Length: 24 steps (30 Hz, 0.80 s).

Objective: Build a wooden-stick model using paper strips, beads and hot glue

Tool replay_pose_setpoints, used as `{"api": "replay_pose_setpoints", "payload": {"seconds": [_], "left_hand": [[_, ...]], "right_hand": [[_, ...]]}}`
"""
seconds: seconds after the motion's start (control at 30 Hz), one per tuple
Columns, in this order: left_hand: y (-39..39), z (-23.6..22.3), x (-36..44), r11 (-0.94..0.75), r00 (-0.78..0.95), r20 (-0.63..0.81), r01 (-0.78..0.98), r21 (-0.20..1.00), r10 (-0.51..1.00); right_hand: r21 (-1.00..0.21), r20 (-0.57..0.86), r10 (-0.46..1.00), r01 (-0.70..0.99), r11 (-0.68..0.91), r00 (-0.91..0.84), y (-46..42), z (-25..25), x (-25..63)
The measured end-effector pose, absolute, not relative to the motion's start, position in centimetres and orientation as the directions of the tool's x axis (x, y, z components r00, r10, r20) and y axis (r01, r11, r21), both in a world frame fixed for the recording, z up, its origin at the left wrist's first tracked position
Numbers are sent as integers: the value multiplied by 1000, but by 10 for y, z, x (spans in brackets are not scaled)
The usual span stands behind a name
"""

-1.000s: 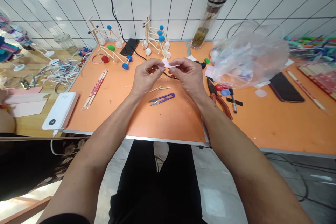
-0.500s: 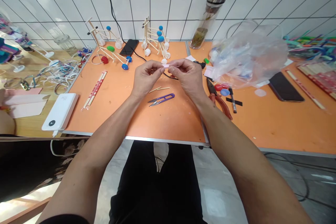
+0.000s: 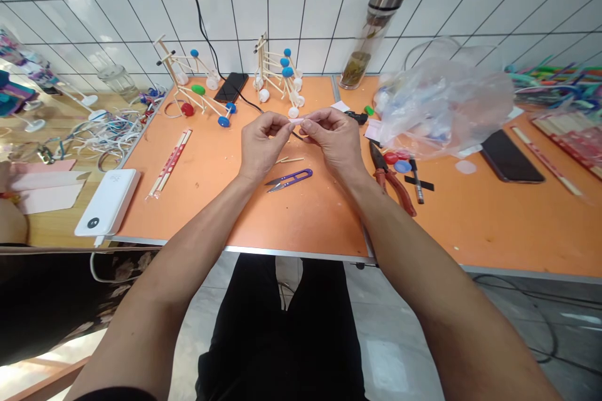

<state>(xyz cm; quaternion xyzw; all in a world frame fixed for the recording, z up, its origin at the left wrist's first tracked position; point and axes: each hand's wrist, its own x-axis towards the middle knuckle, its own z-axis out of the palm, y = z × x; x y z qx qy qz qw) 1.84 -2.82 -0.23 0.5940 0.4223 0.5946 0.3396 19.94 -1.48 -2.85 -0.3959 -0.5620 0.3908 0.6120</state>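
Both thumbs and forefingers, of the left hand (image 3: 260,145) and the right hand (image 3: 337,141), are pinched together on a small pink paper strip (image 3: 296,120) held between them over the orange tabletop (image 3: 310,225). Less of the paper shows than a second ago: its flared edges have narrowed to a slim band, so it is apparently being folded or rolled. Nearer the body lie purple thread snips (image 3: 288,184) and thin wooden sticks (image 3: 294,160); red-handled pliers (image 3: 399,188) rest rightward, a stick-and-ball model (image 3: 286,71) stands beyond, before a white tiled wall (image 3: 286,12).
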Motion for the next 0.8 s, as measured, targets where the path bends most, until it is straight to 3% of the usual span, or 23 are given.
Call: {"api": "replay_pose_setpoints", "payload": {"seconds": [0.23,0.47,0.8], "left_hand": [[-16,-16,17,-552,-60,560,111,826,826],[-9,-24,16,-646,-30,646,32,763,762],[-11,-21,18,-639,-51,638,-27,769,769]], "right_hand": [[-931,334,940,-130,341,74,-17,-24,194],[-920,382,920,-57,388,89,-25,-14,191],[-897,435,892,-27,441,124,-25,-16,189]]}}
